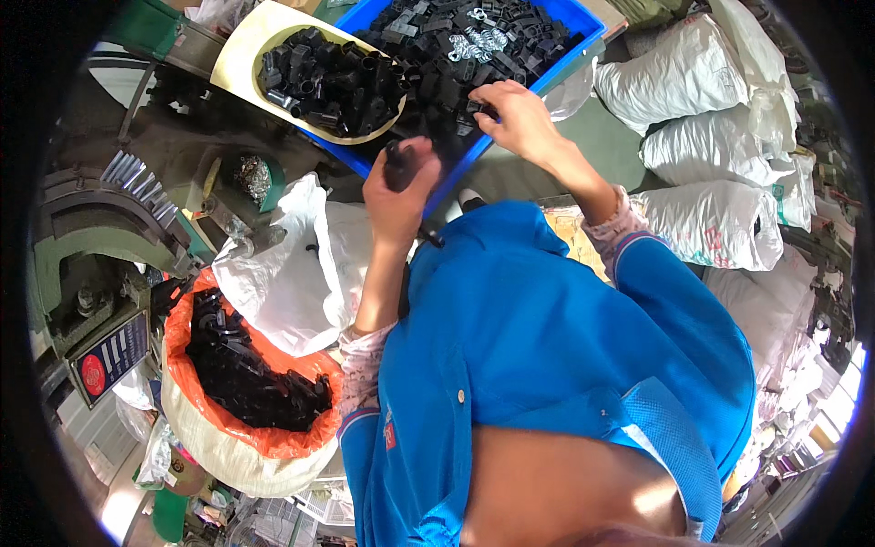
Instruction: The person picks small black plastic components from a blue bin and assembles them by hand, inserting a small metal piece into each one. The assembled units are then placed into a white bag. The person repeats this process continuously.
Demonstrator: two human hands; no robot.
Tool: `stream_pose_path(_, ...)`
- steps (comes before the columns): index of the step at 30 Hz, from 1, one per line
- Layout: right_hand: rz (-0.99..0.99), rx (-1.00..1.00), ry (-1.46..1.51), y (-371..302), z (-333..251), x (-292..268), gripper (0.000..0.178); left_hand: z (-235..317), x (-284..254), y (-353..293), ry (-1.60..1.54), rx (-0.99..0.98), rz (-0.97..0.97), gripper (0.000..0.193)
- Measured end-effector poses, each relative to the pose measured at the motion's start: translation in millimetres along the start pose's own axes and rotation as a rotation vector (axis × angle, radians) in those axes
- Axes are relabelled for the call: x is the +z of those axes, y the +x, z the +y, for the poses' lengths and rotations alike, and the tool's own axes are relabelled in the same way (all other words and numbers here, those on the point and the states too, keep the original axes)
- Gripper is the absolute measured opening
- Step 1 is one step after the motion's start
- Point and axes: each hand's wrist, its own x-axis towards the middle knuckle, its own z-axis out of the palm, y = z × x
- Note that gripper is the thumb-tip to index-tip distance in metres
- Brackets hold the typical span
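Note:
My left hand [401,187] is closed around a black plastic part [397,167], just over the near edge of a blue tray [453,175]. My right hand [518,117] is at the tray's right side. Its thumb and fingers close on a small dark piece whose shape I cannot make out. Many loose black plastic parts [428,87] fill the tray. On top of them, toward the back, lies a small heap of shiny metal springs [477,46]. A cream scoop-like container [239,56] rests on the tray's left side, holding black tubular parts [328,82].
Left of me stands a sack with an orange liner [180,342], full of black parts [251,369]. A white bag [292,264] lies beside it. Green machinery [91,214] and a small bin of metal bits [255,180] are farther left. White sacks [679,77] are stacked at right.

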Motion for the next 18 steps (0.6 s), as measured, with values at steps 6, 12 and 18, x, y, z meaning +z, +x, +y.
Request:
stream_pose_path(6,-0.243,0.14,0.959,-11,-22,-18,0.016,10,20,13,0.196,0.064,-0.249,0.032)
stream_pose_path(12,0.356,0.164,0.008,33,51,4,0.013,0,13,15,-0.167,-0.145,-0.119,0.022)
stream_pose_path(18,0.255,0.264,-0.389,60,65,26,0.008,10,8,8,-0.193,-0.255,-0.126,0.02)
